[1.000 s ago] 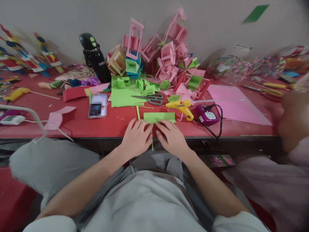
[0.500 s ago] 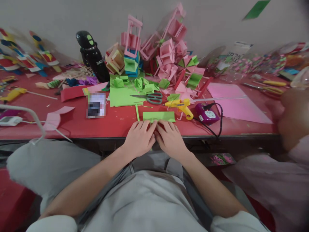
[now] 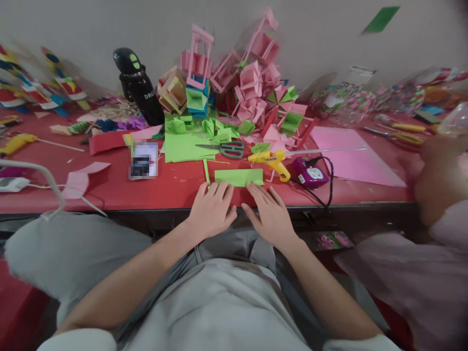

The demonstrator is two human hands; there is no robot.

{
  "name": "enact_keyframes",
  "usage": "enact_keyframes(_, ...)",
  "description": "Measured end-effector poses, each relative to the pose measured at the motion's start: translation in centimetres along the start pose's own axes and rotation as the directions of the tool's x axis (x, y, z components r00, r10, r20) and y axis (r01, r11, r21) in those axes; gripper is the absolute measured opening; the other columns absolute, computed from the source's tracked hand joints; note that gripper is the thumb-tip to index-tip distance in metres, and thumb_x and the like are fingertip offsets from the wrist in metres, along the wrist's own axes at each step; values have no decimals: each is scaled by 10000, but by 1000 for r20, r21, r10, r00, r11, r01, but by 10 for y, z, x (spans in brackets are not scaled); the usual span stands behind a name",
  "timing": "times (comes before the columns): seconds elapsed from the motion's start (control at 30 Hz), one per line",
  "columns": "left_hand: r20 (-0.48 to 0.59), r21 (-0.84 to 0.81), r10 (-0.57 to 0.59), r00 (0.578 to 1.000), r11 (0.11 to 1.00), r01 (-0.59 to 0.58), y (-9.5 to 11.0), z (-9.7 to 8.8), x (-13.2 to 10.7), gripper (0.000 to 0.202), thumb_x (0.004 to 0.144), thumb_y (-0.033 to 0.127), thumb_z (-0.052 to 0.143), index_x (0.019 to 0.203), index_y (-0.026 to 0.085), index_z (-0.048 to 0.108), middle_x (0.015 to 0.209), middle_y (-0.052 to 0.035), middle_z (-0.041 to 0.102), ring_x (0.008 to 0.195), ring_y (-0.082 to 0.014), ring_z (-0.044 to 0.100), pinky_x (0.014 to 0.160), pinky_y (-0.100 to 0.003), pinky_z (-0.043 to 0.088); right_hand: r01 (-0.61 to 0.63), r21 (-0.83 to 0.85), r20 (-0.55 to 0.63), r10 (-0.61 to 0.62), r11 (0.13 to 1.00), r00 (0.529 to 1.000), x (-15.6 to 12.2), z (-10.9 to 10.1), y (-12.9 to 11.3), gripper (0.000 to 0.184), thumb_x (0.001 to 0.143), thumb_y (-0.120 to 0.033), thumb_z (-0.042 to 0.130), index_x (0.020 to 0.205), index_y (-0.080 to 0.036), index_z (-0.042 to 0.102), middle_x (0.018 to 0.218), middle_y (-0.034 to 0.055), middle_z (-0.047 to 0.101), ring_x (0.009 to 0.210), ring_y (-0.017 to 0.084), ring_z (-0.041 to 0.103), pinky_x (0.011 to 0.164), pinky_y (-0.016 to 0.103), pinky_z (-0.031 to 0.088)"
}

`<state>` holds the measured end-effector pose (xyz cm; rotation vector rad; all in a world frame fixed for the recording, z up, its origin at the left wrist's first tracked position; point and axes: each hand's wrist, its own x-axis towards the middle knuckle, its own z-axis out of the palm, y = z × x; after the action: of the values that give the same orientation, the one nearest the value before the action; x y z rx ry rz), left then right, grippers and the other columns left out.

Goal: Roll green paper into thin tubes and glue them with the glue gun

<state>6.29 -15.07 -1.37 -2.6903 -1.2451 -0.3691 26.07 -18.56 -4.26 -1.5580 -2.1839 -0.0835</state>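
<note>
A strip of green paper point(image 3: 239, 177) lies flat on the red table in front of me. My left hand point(image 3: 213, 208) rests at its lower left edge, fingers stretched forward and touching the paper. My right hand point(image 3: 272, 214) lies at the lower right edge, its fingers extended and its thumb apart. Between the two hands there is a small gap. Left of the strip lies a thin green paper stick point(image 3: 206, 171). Just beyond the strip are scissors with grey-green handles point(image 3: 232, 149) and a yellow glue gun point(image 3: 273, 163).
A purple power adapter point(image 3: 311, 173) with a black cord sits to the right, beside pink sheets point(image 3: 360, 158). Pink folded paper models point(image 3: 252, 83) pile up at the back, near a black bottle point(image 3: 141, 90). Another person's arm point(image 3: 440, 180) is at the far right.
My right hand has slid right, away from my left hand, and its thumb has spread. The lower edge of the green strip shows more between the hands.
</note>
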Motion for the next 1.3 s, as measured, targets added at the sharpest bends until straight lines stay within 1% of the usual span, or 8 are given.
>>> enact_keyframes(0.2, -10, 16, 35, 999, 999, -35, -5, -2, 5, 431, 998, 356, 401, 1304, 107, 575, 1282, -161, 595, 1111, -305, 536, 1006, -488, 358, -37, -23, -42, 36, 999, 998, -3, -11, 17, 417, 1022, -344, 437, 1397, -177, 511, 1406, 102, 614, 1340, 227, 530, 1164, 442, 312)
enact_keyframes(0.37, 39, 53, 127, 991, 990, -129, -18, -7, 23, 295, 997, 216, 406, 1057, 134, 683, 1107, -133, 640, 1046, -285, 569, 903, -438, 414, 1, -77, -99, -9, 997, 995, 17, -15, 27, 295, 1007, -284, 456, 1177, -199, 682, 1154, 84, 741, 1158, 260, 612, 1042, 448, 391)
enact_keyframes(0.57, 139, -32, 192, 971, 981, -190, -37, -6, 44, 269, 931, 72, 475, 985, 166, 721, 983, -94, 650, 955, -241, 606, 811, -361, 458, 147, 73, 40, -150, 986, 988, 48, -11, 45, 297, 989, -248, 465, 1042, -211, 755, 1056, 95, 700, 963, 237, 615, 877, 399, 471)
enact_keyframes(0.7, 162, -28, 231, 959, 973, -230, -42, -6, 48, 285, 924, 62, 477, 1027, 179, 716, 987, -84, 662, 954, -237, 628, 822, -354, 473, 250, 100, 88, -258, 963, 962, 58, -12, 50, 324, 980, -182, 437, 1028, -201, 757, 983, 95, 685, 937, 225, 610, 882, 386, 487)
enact_keyframes(0.87, 134, -31, 257, 957, 966, -255, -47, -3, 49, 285, 913, 45, 463, 1089, 156, 657, 1029, -90, 680, 985, -242, 641, 842, -353, 479, 327, -4, 178, -321, 945, 930, 62, -16, 47, 369, 952, -89, 402, 1155, -183, 696, 1059, 105, 669, 1022, 230, 596, 889, 357, 486)
enact_keyframes(0.97, 128, -81, 237, 963, 970, -228, -52, -1, 53, 286, 921, 49, 457, 1133, 152, 619, 1081, -98, 693, 1021, -235, 646, 847, -340, 479, 365, -62, 220, -344, 929, 913, 66, -17, 42, 322, 943, -97, 427, 1131, -158, 682, 1067, 117, 658, 1034, 250, 582, 909, 374, 470)
enact_keyframes(1.13, 158, -196, 223, 962, 962, -191, -58, -3, 58, 263, 920, 58, 464, 1107, 174, 606, 1085, -76, 712, 1009, -217, 666, 821, -311, 482, 334, -36, 208, -320, 942, 924, 75, -10, 32, 225, 985, -219, 464, 1008, -143, 675, 1018, 128, 662, 991, 255, 590, 923, 387, 455)
enact_keyframes(1.3, 169, -285, 213, 962, 945, -159, -62, -4, 61, 249, 895, 37, 475, 1050, 182, 603, 1009, -61, 718, 952, -209, 676, 778, -292, 476, 325, -21, 222, -312, 945, 924, 81, -2, 24, 257, 1003, -188, 405, 1060, -144, 652, 1054, 125, 661, 999, 250, 573, 905, 369, 441)
